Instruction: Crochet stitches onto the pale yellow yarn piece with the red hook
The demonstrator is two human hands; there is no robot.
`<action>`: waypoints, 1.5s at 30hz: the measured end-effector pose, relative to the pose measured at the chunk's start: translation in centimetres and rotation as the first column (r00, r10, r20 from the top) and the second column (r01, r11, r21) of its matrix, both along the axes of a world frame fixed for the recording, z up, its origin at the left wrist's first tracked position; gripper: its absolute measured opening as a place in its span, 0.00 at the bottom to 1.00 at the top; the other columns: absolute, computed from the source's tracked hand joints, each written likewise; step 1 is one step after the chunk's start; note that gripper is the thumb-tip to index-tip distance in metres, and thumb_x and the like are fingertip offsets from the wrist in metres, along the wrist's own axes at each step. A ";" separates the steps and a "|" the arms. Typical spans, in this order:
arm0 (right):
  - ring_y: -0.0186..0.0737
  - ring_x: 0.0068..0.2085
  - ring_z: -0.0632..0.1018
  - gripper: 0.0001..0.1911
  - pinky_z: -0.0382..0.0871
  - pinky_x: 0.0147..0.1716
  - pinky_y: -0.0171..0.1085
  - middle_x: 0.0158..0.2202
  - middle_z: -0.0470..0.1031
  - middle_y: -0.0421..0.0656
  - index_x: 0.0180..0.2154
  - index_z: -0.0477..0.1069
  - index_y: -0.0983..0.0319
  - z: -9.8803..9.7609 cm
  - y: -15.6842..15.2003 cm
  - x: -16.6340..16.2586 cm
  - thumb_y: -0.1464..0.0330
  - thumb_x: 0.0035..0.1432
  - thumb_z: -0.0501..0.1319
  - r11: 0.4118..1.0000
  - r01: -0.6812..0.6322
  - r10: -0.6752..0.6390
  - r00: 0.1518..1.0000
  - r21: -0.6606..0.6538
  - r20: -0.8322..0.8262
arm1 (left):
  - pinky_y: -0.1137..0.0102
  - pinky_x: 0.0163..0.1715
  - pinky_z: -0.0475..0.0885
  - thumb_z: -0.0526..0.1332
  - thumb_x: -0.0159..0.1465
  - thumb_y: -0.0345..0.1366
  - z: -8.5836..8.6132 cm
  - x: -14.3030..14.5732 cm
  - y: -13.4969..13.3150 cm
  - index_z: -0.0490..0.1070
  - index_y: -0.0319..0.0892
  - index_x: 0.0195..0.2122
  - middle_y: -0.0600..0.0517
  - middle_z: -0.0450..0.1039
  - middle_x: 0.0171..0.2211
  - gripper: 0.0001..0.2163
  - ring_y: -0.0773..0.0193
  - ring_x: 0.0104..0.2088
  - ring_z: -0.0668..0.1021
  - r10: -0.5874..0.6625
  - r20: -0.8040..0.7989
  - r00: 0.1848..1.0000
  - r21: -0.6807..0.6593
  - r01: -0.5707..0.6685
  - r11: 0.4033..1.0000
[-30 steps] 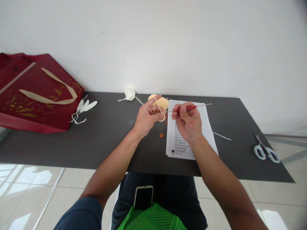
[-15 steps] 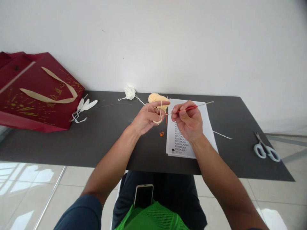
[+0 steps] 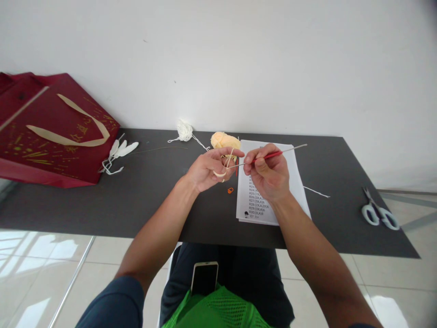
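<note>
So way over left, a red bag (image 3: 58,159) is sitting on the table, then a white yarn ball (image 3: 185,131). Your left hand (image 3: 205,170) is pinching the cream yarn (image 3: 220,174), index finger sticking out with a strand around it, yellow yarn ball (image 3: 224,140) lying just behind. Your right hand (image 3: 269,174) is gripping the red-handled hook (image 3: 274,155) above a printed sheet (image 3: 259,216), tip meeting the yarn (can't tell if it's through). Scissors (image 3: 378,213) are lying far right.

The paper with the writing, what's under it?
Under the paper, what looks like a second sheet pokes out at the near edge. A white string shows beside the paper's right edge; I can't tell if it goes underneath. Anything else there is covered.
</note>
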State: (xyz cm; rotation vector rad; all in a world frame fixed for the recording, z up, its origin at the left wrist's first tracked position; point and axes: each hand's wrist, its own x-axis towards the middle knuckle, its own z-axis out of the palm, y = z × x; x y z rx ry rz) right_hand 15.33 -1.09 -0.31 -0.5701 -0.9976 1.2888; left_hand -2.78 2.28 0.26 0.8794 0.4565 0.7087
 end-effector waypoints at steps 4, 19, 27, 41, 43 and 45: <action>0.30 0.25 0.76 0.18 0.72 0.23 0.32 0.30 0.80 0.37 0.32 0.71 0.56 0.0 0.0 0.1 0.53 0.52 0.74 1.000 0.012 -0.011 1.000 -0.023 0.019 | 0.71 0.19 0.49 0.64 0.42 0.27 -0.1 -0.1 0.0 0.80 0.42 0.44 0.55 0.60 0.19 0.25 0.69 0.18 0.61 0.000 -0.007 1.000 0.010 0.000 1.000; 0.22 0.31 0.80 0.12 0.79 0.31 0.20 0.34 0.82 0.33 0.31 0.75 0.58 -0.2 0.4 -0.6 0.62 0.52 0.76 0.957 -0.038 -0.028 0.975 -0.288 -0.222 | 0.71 0.32 0.70 0.77 0.52 0.35 -0.9 0.7 -0.4 0.80 0.43 0.40 0.54 0.76 0.27 0.15 0.68 0.28 0.76 0.457 -0.006 0.889 0.357 -0.425 0.832; 0.26 0.35 0.84 0.10 0.82 0.40 0.23 0.37 0.86 0.37 0.33 0.78 0.58 -0.9 0.2 -2.1 0.62 0.54 0.75 0.952 0.064 -0.132 0.969 -0.301 -0.211 | 0.74 0.29 0.69 0.72 0.56 0.33 -1.2 1.6 -0.7 0.76 0.43 0.57 0.57 0.75 0.28 0.26 0.71 0.26 0.73 0.636 -0.127 0.761 0.527 -0.492 0.693; 0.28 0.33 0.81 0.09 0.80 0.33 0.28 0.37 0.84 0.36 0.36 0.77 0.57 -1.5 0.1 -2.7 0.61 0.57 0.73 0.959 0.085 -0.131 0.978 -0.269 -0.161 | 0.71 0.32 0.75 0.71 0.58 0.33 -1.4 2.7 -1.4 0.62 0.45 0.67 0.56 0.76 0.29 0.36 0.66 0.28 0.79 0.713 -0.096 0.694 0.491 -0.590 0.640; 0.28 0.32 0.79 0.09 0.77 0.31 0.28 0.35 0.82 0.36 0.36 0.77 0.57 -1.6 0.1 -2.7 0.61 0.57 0.73 0.963 0.083 -0.128 0.978 -0.258 -0.163 | 0.70 0.33 0.75 0.71 0.58 0.34 -1.2 2.9 -1.5 0.60 0.44 0.68 0.56 0.76 0.29 0.37 0.66 0.29 0.80 0.719 -0.092 0.689 0.467 -0.608 0.642; 0.28 0.32 0.78 0.08 0.75 0.30 0.28 0.33 0.81 0.35 0.35 0.78 0.57 -1.7 0.2 -2.8 0.62 0.57 0.73 0.964 0.082 -0.127 0.978 -0.253 -0.163 | 0.71 0.33 0.74 0.71 0.57 0.34 -1.0 3.1 -1.6 0.61 0.43 0.67 0.56 0.77 0.29 0.36 0.67 0.29 0.79 0.726 -0.090 0.681 0.455 -0.621 0.639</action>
